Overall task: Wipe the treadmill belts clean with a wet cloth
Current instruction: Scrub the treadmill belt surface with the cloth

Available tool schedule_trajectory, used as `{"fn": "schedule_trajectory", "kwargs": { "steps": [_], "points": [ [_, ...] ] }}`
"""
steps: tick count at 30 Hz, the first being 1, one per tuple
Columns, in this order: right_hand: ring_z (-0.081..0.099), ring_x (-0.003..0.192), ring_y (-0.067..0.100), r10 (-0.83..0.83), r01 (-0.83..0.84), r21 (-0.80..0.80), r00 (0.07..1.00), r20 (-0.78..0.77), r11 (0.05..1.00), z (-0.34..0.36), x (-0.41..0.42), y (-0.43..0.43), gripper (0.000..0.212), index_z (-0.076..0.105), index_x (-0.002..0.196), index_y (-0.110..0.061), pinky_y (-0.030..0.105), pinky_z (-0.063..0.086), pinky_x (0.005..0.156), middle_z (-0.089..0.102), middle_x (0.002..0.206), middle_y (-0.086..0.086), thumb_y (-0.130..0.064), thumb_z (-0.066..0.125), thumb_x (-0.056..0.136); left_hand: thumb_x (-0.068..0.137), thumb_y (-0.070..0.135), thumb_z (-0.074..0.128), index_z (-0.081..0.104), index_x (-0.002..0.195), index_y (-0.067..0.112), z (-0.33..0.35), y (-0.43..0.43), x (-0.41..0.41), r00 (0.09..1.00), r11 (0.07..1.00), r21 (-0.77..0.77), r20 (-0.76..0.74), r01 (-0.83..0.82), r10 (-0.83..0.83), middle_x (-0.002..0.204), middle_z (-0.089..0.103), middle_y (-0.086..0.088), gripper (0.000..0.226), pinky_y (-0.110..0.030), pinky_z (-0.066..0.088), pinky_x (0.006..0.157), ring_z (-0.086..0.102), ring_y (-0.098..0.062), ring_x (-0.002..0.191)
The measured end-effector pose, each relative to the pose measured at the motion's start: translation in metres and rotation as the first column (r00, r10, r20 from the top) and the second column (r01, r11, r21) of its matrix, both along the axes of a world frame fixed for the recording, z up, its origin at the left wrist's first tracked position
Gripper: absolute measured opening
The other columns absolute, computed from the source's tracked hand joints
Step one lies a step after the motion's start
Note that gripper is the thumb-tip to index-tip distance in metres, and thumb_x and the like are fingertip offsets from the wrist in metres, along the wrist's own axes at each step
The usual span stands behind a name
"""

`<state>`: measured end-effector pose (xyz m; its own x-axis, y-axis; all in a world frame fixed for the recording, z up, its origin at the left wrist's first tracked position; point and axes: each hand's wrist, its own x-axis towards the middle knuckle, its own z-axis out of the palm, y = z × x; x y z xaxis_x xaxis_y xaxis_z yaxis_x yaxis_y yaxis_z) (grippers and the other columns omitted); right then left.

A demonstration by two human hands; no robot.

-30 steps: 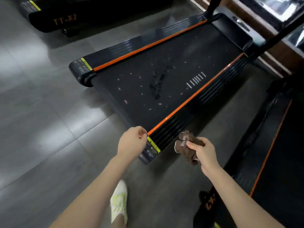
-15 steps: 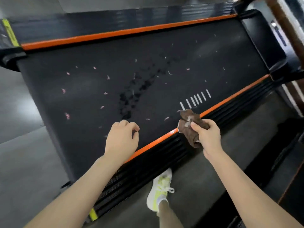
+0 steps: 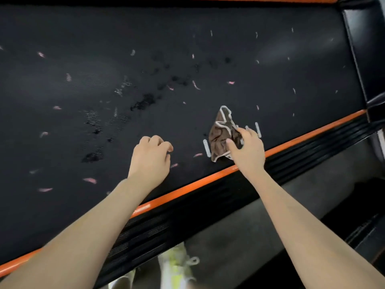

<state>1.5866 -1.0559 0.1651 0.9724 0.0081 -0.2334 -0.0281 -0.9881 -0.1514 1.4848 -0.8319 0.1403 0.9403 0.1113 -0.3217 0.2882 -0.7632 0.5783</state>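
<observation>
**Brown cloth set to a flecked treadmill belt**

A crumpled brown cloth (image 3: 220,134) with pale edging is seen on the black treadmill belt (image 3: 187,49), just beyond the orange strip (image 3: 208,180) that borders the belt's near edge. The cloth is held by the right hand (image 3: 248,151), whose grip is closed on its near side, thumb and fingers curled onto the fabric. The left hand (image 3: 151,157) is held over the belt, also just beyond the orange strip and apart from the cloth. Its grip is drawn narrow, fingers curled under, with nothing held, and whether it touches the belt cannot be told. Short white marks (image 3: 206,148) are printed on the belt at either side of the cloth. Farther beyond the strip, pink flecks (image 3: 90,180) and dark blotches (image 3: 143,103) are scattered across the belt. On the near side of the strip a ribbed black side rail (image 3: 208,205) is shown, then grey floor (image 3: 270,215), where a white and yellow-green shoe (image 3: 177,265) is planted.
</observation>
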Motion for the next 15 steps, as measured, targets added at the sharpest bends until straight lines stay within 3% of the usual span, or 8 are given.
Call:
{"fn": "schedule_trajectory", "kwargs": {
  "steps": [3,6,8,10,12,15],
  "points": [
    [0.027,0.139,0.032,0.039,-0.038,0.017,0.995,-0.091,0.999,-0.024,0.021,-0.002,0.065,0.039,0.144,-0.022,0.043,0.031,0.106,0.029,0.153,0.011,-0.047,0.059,0.088,0.095,0.018,0.046,0.063,0.117,0.017,-0.014,-0.019,0.026,1.0,1.0,-0.021,0.013,0.018,-0.017,0.12,0.056,-0.002,0.027,-0.033,0.04,0.088,0.043,-0.026,0.109],
    [0.017,0.143,0.032,0.125,-0.158,-0.142,0.969,-0.215,0.977,-0.056,0.035,0.006,0.088,0.016,0.152,-0.028,0.05,0.029,0.11,0.015,0.158,0.009,-0.069,0.051,0.082,0.093,0.014,0.052,0.067,0.11,0.014,-0.033,-0.037,0.053,0.996,1.0,-0.019,0.085,0.02,-0.018,0.112,0.061,-0.005,0.023,-0.037,0.044,0.085,0.047,-0.03,0.104],
    [0.024,0.138,0.038,0.227,-0.282,-0.234,0.944,-0.238,0.93,-0.079,0.039,0.006,0.085,0.018,0.151,-0.025,0.051,0.033,0.106,0.021,0.155,0.015,-0.065,0.053,0.084,0.089,0.01,0.057,0.069,0.105,0.011,-0.048,-0.046,0.073,0.985,1.0,-0.004,0.171,-0.018,0.018,0.104,0.064,-0.007,0.02,-0.041,0.047,0.081,0.051,-0.033,0.098],
    [0.046,0.117,0.042,0.373,-0.383,-0.132,0.923,-0.095,0.914,-0.094,0.045,-0.01,0.061,0.046,0.138,-0.016,0.05,0.048,0.089,0.047,0.132,0.022,-0.034,0.067,0.084,0.089,0.007,0.056,0.069,0.104,0.01,-0.065,-0.058,0.095,0.967,0.998,0.004,0.248,-0.061,0.058,0.101,0.065,-0.008,0.02,-0.044,0.049,0.081,0.054,-0.034,0.095],
    [0.056,0.094,0.04,0.405,-0.411,0.024,0.907,0.118,0.911,-0.1,0.064,-0.048,0.039,0.066,0.114,-0.01,0.044,0.054,0.074,0.06,0.107,0.019,-0.008,0.065,0.075,0.088,0.007,0.052,0.069,0.104,0.008,-0.08,-0.074,0.116,0.94,0.995,0.029,0.334,-0.092,0.077,0.102,0.066,-0.008,0.023,-0.046,0.048,0.081,0.055,-0.034,0.094],
    [0.054,0.089,0.042,0.312,-0.327,0.008,0.908,0.279,0.945,-0.096,0.118,-0.135,0.038,0.068,0.106,-0.01,0.036,0.04,0.079,0.06,0.102,0.019,-0.01,0.048,0.075,0.083,0.006,0.053,0.069,0.104,0.009,-0.097,-0.12,0.147,0.896,0.991,0.087,0.442,-0.102,0.053,0.107,0.066,-0.008,0.026,-0.043,0.043,0.082,0.057,-0.034,0.097]
  ]
}}
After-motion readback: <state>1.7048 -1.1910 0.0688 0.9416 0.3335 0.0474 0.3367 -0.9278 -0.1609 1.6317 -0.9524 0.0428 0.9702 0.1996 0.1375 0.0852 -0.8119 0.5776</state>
